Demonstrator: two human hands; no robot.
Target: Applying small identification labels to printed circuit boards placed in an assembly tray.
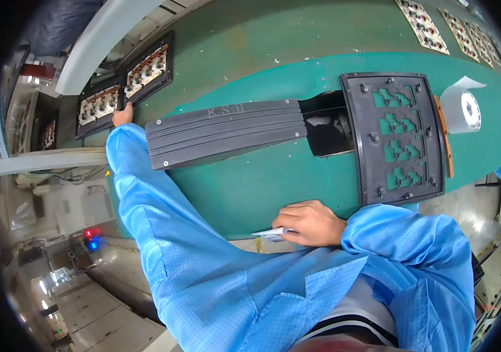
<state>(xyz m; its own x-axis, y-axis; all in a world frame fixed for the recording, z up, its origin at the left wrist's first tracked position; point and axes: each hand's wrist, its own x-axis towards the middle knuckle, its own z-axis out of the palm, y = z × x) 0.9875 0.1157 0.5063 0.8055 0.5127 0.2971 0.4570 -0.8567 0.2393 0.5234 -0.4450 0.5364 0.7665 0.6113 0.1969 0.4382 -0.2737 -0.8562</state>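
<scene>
At the far left my left hand point(122, 115) reaches out, its fingers closed on the near corner of a black solder pallet point(169, 57). A populated circuit board point(144, 71) lies in that pallet. A second pallet with a similar board point(99, 106) sits right beside it, close to the same fingers. My right hand point(315, 224) rests at the bench's near edge, bent round a folded white sheet point(271, 232), paper or cloth. Beyond it stands a black fixture plate point(372, 154) with shaped cut-outs and several clamps.
A grooved black ramp point(224, 132) runs across the green bench point(244, 196) toward a dark rectangular opening point(329, 138). A white roll point(463, 111) stands right of the fixture plate. More circuit boards point(422, 24) lie at the far right. A pale rail point(95, 47) crosses the far left.
</scene>
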